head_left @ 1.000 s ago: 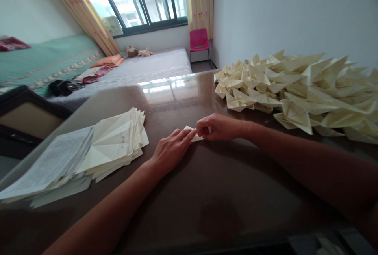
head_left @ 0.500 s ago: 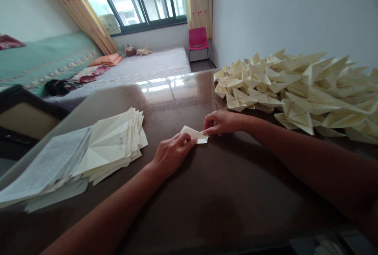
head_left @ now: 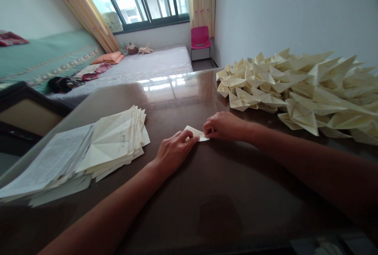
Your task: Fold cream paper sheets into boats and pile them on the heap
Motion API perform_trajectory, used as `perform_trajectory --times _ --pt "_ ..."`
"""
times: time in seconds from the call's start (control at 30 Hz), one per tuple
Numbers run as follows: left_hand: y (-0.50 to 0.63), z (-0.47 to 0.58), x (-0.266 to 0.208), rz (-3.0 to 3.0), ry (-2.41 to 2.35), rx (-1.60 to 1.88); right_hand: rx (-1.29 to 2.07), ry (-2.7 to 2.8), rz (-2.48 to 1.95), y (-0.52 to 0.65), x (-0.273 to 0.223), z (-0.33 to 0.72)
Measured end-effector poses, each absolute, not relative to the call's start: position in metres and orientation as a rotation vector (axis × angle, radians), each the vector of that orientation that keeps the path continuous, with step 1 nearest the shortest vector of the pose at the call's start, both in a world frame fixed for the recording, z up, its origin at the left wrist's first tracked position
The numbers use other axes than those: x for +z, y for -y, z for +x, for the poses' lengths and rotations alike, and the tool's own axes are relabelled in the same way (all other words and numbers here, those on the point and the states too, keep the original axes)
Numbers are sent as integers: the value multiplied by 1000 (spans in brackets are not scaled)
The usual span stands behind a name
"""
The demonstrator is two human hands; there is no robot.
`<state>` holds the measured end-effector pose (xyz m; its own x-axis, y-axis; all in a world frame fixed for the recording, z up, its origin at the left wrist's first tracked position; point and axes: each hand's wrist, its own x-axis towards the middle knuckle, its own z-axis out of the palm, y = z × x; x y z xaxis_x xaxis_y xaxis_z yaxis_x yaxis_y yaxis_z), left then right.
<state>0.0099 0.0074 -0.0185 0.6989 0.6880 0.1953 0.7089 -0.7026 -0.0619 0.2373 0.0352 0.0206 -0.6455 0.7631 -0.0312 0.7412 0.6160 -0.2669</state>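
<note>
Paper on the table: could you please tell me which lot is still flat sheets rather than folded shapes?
The stack of flat sheets beside the left hand; the heap by the wall is all folded, pointed shapes.

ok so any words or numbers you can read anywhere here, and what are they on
None can be read.
Paper stack: grey lines of print on the sheets and a small dark mark on the top folded one, all too small and blurred to read.
Folded slip between the left hand and right hand: no print shows.
Folded pile: no print shows.
</note>
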Motion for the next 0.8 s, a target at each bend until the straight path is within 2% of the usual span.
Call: perform_trajectory --times 0.1,0.2,0.5,0.8 --pt "-8 10 -19 -2787 1156 -292 306 2928 -1137 -30 32 241" --pt "-8 12 -22 -2766 1237 -362 372 2971 -1142 -30 35 245" --pt "-8 13 -16 -2824 1109 -247 468 2646 -1441 -39 5 234" --pt "-18 5 -11 -3035 1120 -347 415 2619 -1415 -32 7 232"
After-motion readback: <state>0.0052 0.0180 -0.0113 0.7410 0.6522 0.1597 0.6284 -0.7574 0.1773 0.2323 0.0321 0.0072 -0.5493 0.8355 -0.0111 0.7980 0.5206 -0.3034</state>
